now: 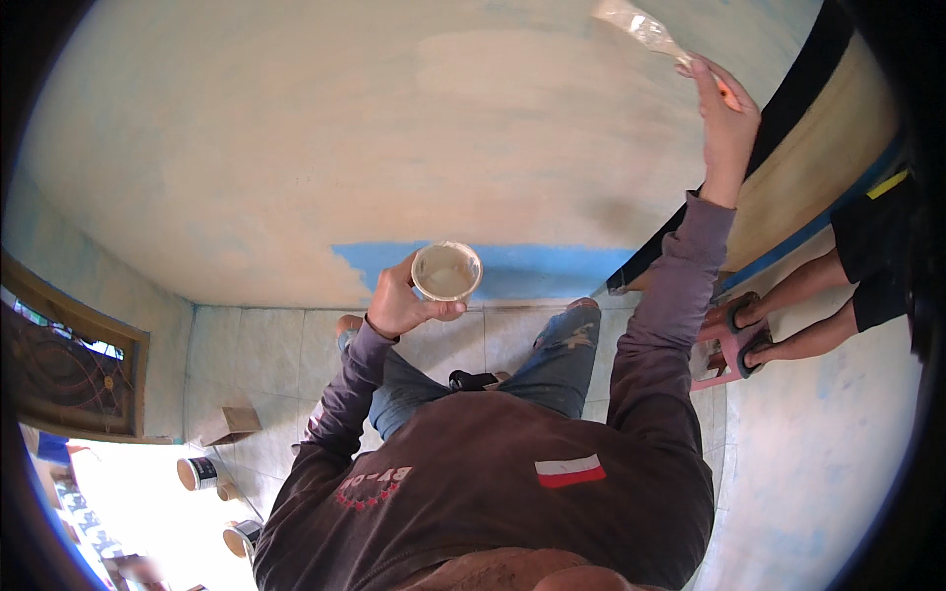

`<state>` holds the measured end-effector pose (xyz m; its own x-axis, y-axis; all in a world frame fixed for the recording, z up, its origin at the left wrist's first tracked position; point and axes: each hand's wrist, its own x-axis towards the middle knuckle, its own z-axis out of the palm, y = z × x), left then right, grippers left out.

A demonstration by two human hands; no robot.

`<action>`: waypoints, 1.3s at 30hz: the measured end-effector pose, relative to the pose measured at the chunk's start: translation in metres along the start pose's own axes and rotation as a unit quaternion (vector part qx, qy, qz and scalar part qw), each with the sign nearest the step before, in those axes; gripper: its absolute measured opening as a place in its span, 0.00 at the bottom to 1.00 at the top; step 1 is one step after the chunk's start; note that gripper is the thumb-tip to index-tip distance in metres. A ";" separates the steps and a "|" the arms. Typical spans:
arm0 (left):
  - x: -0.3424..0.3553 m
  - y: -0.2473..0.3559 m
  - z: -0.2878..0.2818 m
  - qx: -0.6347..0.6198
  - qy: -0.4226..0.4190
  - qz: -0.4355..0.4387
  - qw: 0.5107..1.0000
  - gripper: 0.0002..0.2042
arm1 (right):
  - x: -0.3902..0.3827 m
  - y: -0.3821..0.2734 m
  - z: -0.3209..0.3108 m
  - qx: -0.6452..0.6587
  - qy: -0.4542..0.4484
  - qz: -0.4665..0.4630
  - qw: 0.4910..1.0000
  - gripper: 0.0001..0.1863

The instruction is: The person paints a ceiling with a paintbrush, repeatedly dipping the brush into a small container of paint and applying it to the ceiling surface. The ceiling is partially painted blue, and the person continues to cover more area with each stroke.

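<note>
My left hand (pixel 396 301) is wrapped round a small white tub (pixel 447 272), holding it upright in front of my waist. Its rim is smeared, and pale paint shows inside. Raised to the upper right, my right hand (pixel 726 110) grips the handle of a paintbrush (pixel 642 28). The flat brush head is coated with pale, wet-looking paint and lies close to the wall (pixel 473 128); whether it touches I cannot tell. That wall is mostly pale cream, with a blue patch (pixel 552 271) along its lower part.
At right, another person's legs (pixel 803 340) stand on a pink stool (pixel 731 360), near a dark vertical strip (pixel 803 89). Paint buckets (pixel 197 473) and a brown box (pixel 233 426) sit on the tiled floor (pixel 266 345) at left. A wooden-framed opening (pixel 138 394) is beyond.
</note>
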<state>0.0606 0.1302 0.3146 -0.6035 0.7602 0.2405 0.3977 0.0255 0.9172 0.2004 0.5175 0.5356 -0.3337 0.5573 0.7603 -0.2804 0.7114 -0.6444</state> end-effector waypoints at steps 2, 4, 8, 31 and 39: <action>-0.001 -0.003 0.002 -0.019 0.004 0.004 1.000 0.39 | -0.011 0.001 0.029 0.042 -0.055 -0.006 0.998 0.13; -0.001 -0.004 0.002 -0.027 0.000 0.010 1.000 0.39 | -0.032 0.004 0.067 0.076 -0.127 -0.027 0.989 0.13; 0.000 0.000 0.002 -0.034 -0.007 0.009 0.999 0.39 | -0.073 -0.001 0.151 0.160 -0.201 0.011 0.966 0.12; 0.000 -0.004 0.001 -0.035 -0.008 0.010 0.999 0.39 | -0.014 0.071 0.004 -0.001 -0.034 0.047 0.998 0.15; 0.001 -0.011 -0.001 -0.025 -0.019 0.016 0.999 0.40 | -0.043 0.055 -0.037 -0.032 0.090 0.112 0.989 0.15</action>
<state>0.0551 0.1302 0.3054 -0.5637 0.7842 0.2592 0.3805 -0.0320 0.9242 0.2323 0.5487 0.4703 -0.2146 0.7666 0.6052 -0.1579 0.5842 -0.7961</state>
